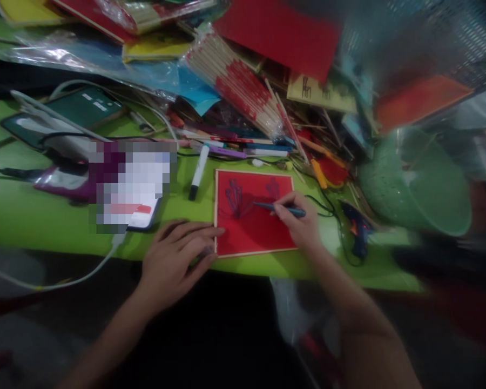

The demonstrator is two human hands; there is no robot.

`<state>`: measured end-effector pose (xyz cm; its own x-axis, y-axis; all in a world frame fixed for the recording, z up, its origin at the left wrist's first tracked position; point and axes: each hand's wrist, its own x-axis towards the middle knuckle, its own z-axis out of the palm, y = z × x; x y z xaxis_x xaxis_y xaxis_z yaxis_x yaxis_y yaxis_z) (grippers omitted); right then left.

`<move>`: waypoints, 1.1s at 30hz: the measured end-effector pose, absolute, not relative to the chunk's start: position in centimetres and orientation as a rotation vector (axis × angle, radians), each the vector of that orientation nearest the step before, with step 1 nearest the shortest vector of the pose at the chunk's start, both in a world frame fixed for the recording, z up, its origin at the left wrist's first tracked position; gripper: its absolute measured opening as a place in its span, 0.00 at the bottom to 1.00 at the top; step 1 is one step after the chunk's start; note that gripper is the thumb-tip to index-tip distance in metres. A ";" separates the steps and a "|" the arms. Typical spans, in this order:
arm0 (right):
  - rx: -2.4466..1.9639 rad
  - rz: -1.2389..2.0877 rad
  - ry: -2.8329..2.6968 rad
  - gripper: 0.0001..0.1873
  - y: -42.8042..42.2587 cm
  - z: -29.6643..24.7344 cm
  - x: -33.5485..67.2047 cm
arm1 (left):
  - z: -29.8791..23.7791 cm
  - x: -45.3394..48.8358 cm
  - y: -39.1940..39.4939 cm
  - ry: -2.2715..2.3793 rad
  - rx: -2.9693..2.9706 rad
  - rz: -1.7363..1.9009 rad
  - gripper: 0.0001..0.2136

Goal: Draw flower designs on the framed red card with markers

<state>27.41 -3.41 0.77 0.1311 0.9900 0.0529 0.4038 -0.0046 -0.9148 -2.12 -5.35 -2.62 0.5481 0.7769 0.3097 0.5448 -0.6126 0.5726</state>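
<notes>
- While the pen [297, 211] is held between the thumb and fingers of the right hand [302, 222], its tip is pointed left over the card [255, 232]; whether the card is touched by the tip cannot be told.
- The card is placed between the two hands; it is red, is edged with pale strips, and is laid flat on the green table [44, 227].
- Two dark plant shapes [235, 195] are drawn on it: one is seen past the left hand's fingertips, the other just beyond the right hand.
- The left hand [176, 251] is laid down loosely, and the card's left edge is touched by its fingers.
- The two hands are held well apart.
- Past the left hand, a marker [199, 172] is laid near the card, with its black end turned toward that hand.
- Left of the left hand, a bright phone [141, 217] is seen; its screen is partly hidden by blurry squares.
- Right of the right hand, a glue gun [360, 237] is laid, and farther out a green basket [456, 200] is placed.
- Well past both hands, wrapped red-and-tan sticks [238, 81] are piled near a red sheet [279, 35].
</notes>
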 end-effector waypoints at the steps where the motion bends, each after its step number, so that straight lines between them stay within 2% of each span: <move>1: -1.545 0.863 -1.416 0.05 -3.4 0.8 27.4 | -2.6 -2.1 -5.3 1.081 2.373 0.773 0.04; 19: -1.484 1.110 -1.567 0.10 -3.9 1.0 27.3 | -2.5 -1.9 -5.4 1.105 2.345 0.786 0.05; 33: -1.486 1.071 -1.557 0.07 -3.9 1.0 27.2 | -2.3 -1.8 -5.3 1.063 2.406 0.796 0.03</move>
